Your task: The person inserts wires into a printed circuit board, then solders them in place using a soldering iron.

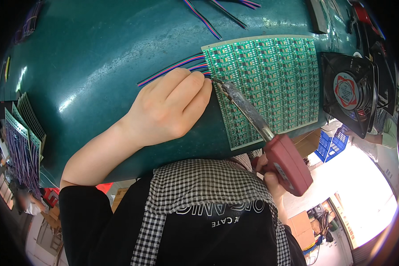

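A green circuit board panel [270, 80] with rows of small parts lies on the green table mat. My left hand [170, 102] is closed at the panel's left edge, its fingertips pinching the end of a multicoloured ribbon wire [198, 67] against the board. Just above that hand, another ribbon wire [170, 68] runs from the board edge out to the left. My right hand [270, 175] grips the red handle of a soldering gun [288, 164], partly hidden behind it. The gun's tip [218, 81] meets the board edge beside my left fingertips.
A black fan [348, 93] stands right of the panel. Loose ribbon wires [204, 20] lie at the far side, near a dark bar [317, 17]. Panels with hanging wires [24, 142] stand at the left table edge. A blue crate [331, 145] and a person [31, 204] are beyond the table.
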`<state>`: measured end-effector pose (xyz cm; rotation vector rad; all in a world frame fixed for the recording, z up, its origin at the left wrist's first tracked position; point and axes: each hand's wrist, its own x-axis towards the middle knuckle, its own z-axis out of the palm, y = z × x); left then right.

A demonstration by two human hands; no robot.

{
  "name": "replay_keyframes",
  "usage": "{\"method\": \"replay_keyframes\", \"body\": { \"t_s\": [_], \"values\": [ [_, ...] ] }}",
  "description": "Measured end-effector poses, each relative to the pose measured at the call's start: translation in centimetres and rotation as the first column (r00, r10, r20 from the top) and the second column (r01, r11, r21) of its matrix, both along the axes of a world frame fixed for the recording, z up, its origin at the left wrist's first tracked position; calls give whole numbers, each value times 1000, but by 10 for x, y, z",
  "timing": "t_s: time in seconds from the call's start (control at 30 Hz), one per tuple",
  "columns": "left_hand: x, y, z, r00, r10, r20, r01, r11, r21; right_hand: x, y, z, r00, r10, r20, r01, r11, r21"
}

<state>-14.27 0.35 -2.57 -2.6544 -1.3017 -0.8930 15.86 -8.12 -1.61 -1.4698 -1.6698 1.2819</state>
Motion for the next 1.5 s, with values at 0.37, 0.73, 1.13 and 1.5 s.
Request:
{"method": "replay_keyframes", "body": {
  "t_s": [0.37,0.73,1.13,1.5],
  "values": [
    [2,0,0,1000,14,8,-14,1000,12,-3,-2,8,998,-54,-29,52,998,-45],
    [3,-2,1,1000,22,-10,-22,1000,-7,-10,1,10,990,-112,-91,99,986,-135],
    [3,-2,2,999,28,-40,-28,1000,-1,-10,4,9,986,-113,-121,97,987,-131],
    [2,1,-4,999,19,-44,-16,997,72,4,-5,3,999,-31,-20,30,998,-54]
  ]
}}
